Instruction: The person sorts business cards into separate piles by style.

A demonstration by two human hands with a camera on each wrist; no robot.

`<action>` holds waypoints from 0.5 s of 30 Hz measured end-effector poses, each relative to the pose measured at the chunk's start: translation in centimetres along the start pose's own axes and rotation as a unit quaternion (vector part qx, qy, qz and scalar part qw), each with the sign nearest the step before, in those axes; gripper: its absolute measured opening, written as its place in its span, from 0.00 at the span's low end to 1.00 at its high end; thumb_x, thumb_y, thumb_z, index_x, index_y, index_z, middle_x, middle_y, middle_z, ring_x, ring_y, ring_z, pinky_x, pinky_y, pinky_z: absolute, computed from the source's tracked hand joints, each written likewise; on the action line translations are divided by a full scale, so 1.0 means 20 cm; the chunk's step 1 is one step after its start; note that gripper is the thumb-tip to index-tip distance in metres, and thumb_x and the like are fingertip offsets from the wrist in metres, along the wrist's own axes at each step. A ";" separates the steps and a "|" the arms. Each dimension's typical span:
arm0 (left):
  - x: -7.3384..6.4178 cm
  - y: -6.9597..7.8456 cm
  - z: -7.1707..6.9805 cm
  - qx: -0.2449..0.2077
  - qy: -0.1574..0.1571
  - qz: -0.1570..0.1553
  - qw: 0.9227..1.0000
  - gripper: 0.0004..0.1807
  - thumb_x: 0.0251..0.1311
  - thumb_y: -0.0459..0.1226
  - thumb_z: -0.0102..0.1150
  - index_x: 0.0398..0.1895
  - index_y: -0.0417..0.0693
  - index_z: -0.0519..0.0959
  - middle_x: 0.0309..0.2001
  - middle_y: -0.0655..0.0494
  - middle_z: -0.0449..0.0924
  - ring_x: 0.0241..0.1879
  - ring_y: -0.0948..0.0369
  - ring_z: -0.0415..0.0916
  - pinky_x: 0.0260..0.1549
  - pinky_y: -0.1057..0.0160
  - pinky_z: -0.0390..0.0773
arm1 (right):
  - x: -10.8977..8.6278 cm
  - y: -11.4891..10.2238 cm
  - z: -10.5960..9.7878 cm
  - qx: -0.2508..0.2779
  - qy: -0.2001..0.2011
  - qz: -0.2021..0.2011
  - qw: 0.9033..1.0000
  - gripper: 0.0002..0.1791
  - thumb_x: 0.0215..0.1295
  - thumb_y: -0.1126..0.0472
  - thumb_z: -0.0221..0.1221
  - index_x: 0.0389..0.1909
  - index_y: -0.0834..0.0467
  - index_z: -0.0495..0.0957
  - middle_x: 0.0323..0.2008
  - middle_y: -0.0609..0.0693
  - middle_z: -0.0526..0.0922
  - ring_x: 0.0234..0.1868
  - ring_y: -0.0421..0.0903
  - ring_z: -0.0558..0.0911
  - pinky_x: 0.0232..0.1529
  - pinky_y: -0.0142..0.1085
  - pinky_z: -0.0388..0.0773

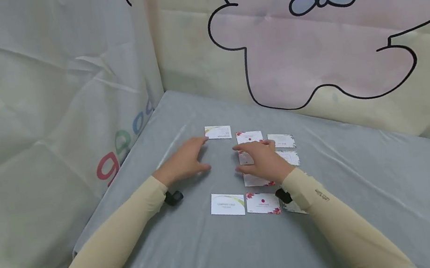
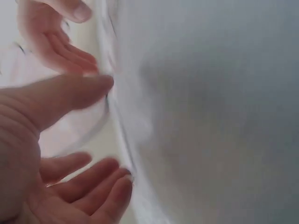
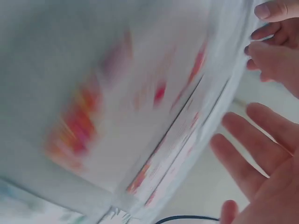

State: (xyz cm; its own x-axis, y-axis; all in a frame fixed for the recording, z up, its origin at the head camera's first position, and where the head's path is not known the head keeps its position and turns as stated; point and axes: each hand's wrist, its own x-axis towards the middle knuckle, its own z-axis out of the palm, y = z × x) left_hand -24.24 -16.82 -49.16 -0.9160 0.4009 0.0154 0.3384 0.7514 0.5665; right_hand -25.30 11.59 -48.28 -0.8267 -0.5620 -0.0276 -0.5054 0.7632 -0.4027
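My left hand hovers over the cloth with thumb and fingers spread and holds nothing. Its fingertips come right to the corner of a white card with a yellow-green swoosh. To its right, my right hand, also spread and holding nothing, is over the middle column of red-flowered cards, hiding parts of several. A blurred red-flowered card fills much of the right wrist view, beside the extended fingers. In the left wrist view, my left hand shows relaxed fingers above bare cloth.
Cards with green leaf corners form the right column, partly behind the right hand and wrist. Nearest the body lie another swoosh card and a red-flowered one. Grey cloth covers the table, with printed curtains along its left and far edges.
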 end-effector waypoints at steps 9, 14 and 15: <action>-0.37 0.22 0.09 0.005 -0.054 0.033 0.998 0.50 0.54 0.45 0.85 0.78 0.40 0.71 0.72 0.47 0.80 0.73 0.49 0.75 0.75 0.48 0.73 | -0.36 -0.16 0.07 -0.035 0.003 -0.049 0.998 0.39 0.56 0.43 0.80 0.68 0.51 0.81 0.59 0.46 0.88 0.65 0.47 0.83 0.70 0.65 0.56; -0.47 0.26 0.17 0.014 -0.047 0.059 0.997 0.45 0.53 0.42 0.85 0.74 0.39 0.75 0.69 0.47 0.82 0.69 0.50 0.79 0.71 0.50 0.77 | -0.45 -0.18 0.14 -0.051 0.007 -0.059 0.997 0.38 0.54 0.44 0.82 0.65 0.50 0.83 0.54 0.44 0.89 0.62 0.46 0.83 0.69 0.67 0.57; -0.49 0.26 0.19 0.016 -0.044 0.063 0.997 0.44 0.53 0.41 0.85 0.73 0.39 0.76 0.68 0.47 0.83 0.69 0.50 0.80 0.71 0.50 0.77 | -0.46 -0.18 0.15 -0.053 0.011 -0.059 0.997 0.37 0.54 0.44 0.82 0.64 0.50 0.83 0.54 0.44 0.89 0.62 0.46 0.83 0.70 0.67 0.57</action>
State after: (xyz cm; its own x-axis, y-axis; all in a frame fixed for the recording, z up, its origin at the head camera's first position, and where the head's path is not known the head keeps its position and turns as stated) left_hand -12.75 -14.78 -49.41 -0.8435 0.5370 0.0121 0.4582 0.7075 0.5381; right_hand -15.02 13.07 -49.27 -0.7645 -0.6437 0.0347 -0.6219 0.7223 -0.3026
